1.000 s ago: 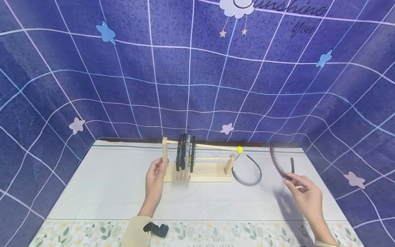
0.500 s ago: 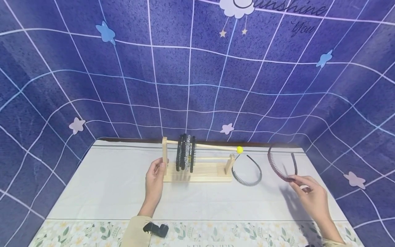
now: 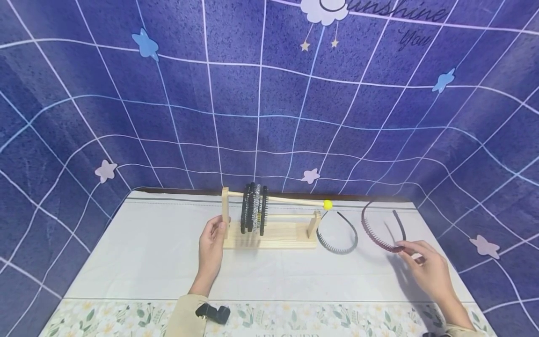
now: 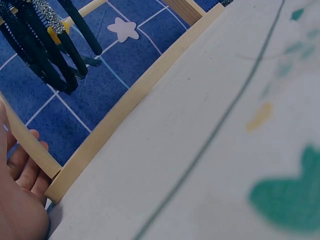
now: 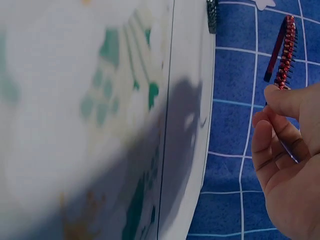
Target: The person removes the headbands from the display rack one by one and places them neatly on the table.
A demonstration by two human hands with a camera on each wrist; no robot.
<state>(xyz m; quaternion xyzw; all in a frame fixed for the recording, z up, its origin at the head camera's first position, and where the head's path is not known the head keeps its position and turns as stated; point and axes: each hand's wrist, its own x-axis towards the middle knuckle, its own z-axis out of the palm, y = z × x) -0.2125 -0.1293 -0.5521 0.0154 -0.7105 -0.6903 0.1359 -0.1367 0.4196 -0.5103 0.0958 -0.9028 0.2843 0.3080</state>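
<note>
A wooden headband stand [image 3: 290, 241] stands on the table, with an upper rod ending in a yellow ball [image 3: 327, 204]. Several black and glittery headbands [image 3: 254, 210] hang together toward the rod's left end. My left hand [image 3: 212, 243] grips the stand's left post [image 4: 34, 145], thumb in front and fingers behind. Off to the right, my right hand [image 3: 429, 269] pinches a dark red toothed headband [image 3: 372, 238] by its curved middle, its ends pointing away from me. Red beads show along it in the right wrist view.
A grey toothed headband [image 3: 338, 250] lies on the table between the stand and my right hand. The white tablecloth [image 3: 278, 276] has a floral front border. A blue star-patterned cloth [image 3: 278, 135] rises behind and along both sides.
My right hand has shifted a little right and down, turning the red headband so that more of its open curve faces the head view. The left hand and the stand stay put.
</note>
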